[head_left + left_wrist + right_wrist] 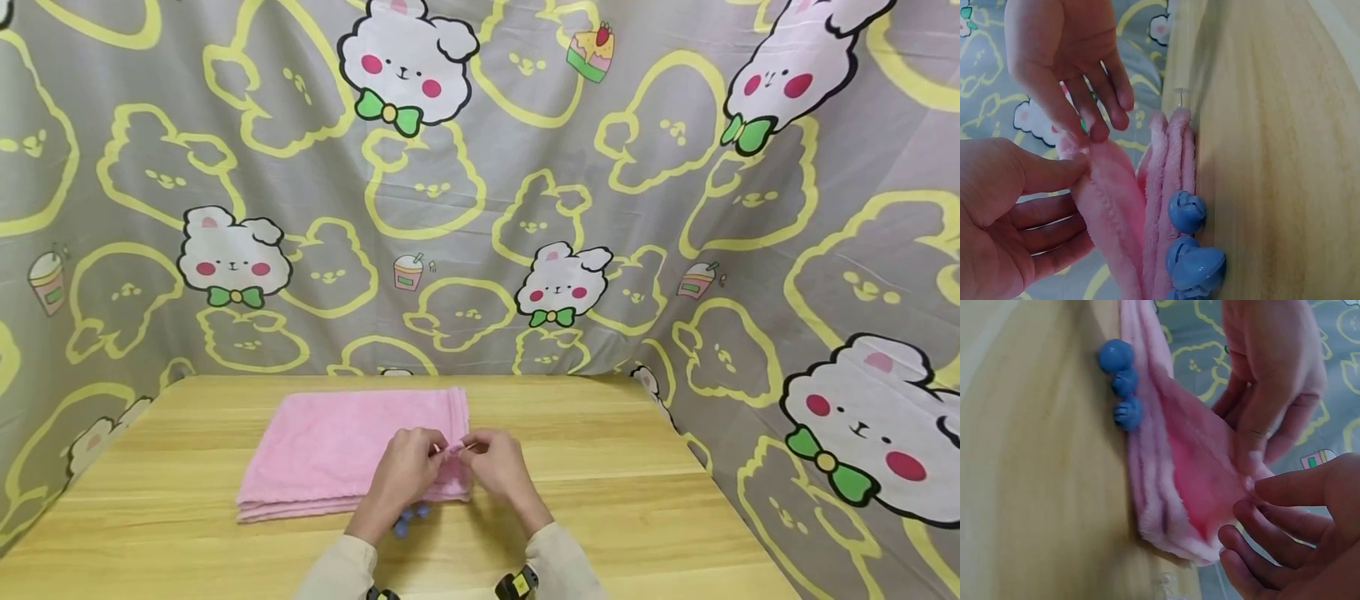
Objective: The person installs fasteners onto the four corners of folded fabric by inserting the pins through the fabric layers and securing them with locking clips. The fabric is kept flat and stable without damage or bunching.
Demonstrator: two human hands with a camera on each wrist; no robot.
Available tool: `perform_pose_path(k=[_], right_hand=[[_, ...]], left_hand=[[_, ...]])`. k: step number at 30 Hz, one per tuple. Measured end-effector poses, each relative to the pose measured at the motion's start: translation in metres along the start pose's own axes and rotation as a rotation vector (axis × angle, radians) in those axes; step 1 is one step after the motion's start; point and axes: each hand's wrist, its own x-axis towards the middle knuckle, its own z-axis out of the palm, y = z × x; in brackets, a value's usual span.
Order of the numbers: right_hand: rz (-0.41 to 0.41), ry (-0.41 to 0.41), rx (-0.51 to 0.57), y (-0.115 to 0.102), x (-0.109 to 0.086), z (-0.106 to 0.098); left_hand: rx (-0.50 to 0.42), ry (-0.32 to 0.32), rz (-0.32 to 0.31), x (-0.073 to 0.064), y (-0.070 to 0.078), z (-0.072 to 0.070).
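Observation:
A folded pink towel [330, 442], soft and plush, lies on the table, and its near right corner is lifted. My left hand [408, 471] pinches the raised edge between thumb and finger. Against it, my right hand [497, 467] pinches the same edge with its thumb and fingertips; the other fingers hang loosely, as the right wrist view shows. Whether something small sits between the fingertips is hidden. Beside the towel's near edge are small, rounded blue plastic pieces [1196, 267], three in the right wrist view.
A small clear piece with a thin pin [1180, 97] stands by the towel's folded end. Wood-grain table [615, 500] surrounds the towel. A grey curtain [480, 167] with cartoon animals hangs behind and at both sides.

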Motion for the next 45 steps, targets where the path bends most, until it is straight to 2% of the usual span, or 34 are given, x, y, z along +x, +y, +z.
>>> perform_pose_path(k=[8, 13, 16, 18, 24, 29, 37, 45], right_hand=[[0.050, 0.053, 0.001, 0.007, 0.007, -0.023], [0.073, 0.118, -0.083, 0.016, 0.009, -0.030], [0.104, 0.126, -0.132, 0.022, 0.008, -0.031], [0.123, 0.096, -0.152, 0.025, 0.007, -0.031], [0.149, -0.072, -0.228, 0.029, 0.004, -0.027], [0.201, -0.153, -0.263, 0.028, 0.002, -0.022], [0.201, -0.177, -0.303, 0.028, -0.002, -0.016], [0.262, -0.187, -0.312, 0.028, -0.003, -0.016]], left_hand=[[-0.038, -0.008, -0.105, 0.004, -0.002, -0.009], [-0.048, 0.007, -0.146, 0.006, -0.007, -0.013], [-0.055, 0.005, -0.182, 0.006, -0.010, -0.015], [-0.062, 0.000, -0.202, 0.007, -0.011, -0.016], [-0.059, 0.001, -0.227, 0.009, -0.012, -0.021], [-0.055, 0.017, -0.232, 0.010, -0.013, -0.022], [-0.092, 0.006, -0.242, 0.009, -0.015, -0.023], [-0.144, -0.021, -0.320, 0.006, -0.017, -0.025]])
